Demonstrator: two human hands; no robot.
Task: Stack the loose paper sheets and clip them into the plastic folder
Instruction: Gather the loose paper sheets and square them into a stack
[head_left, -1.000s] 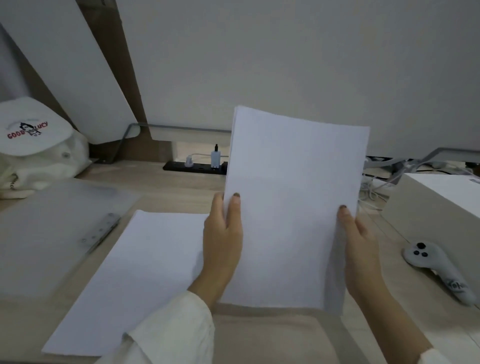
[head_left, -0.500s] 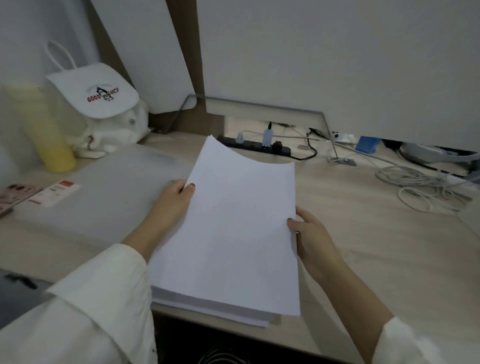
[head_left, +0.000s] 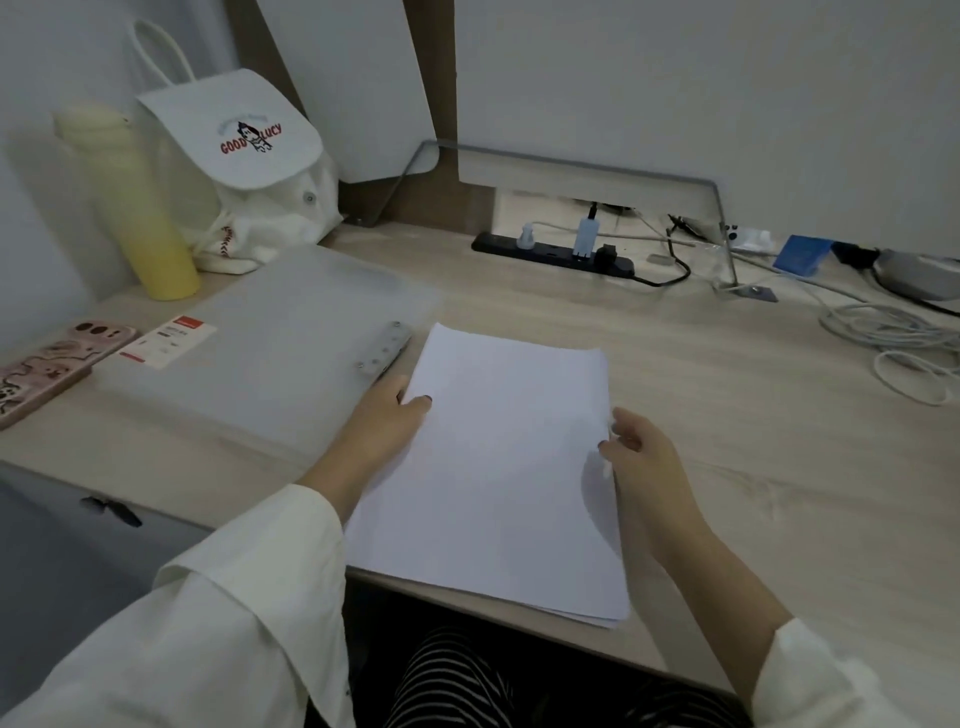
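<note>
White paper stack flat on desk, hands pinching its sides, left hand, right hand, folder alongside

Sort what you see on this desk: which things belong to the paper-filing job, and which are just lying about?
For the job: paper stack, plastic folder with its metal clip, left hand and right hand at the stack's edges.
Lying about: yellow bottle, white bag, phone, power strip, cables.
</note>
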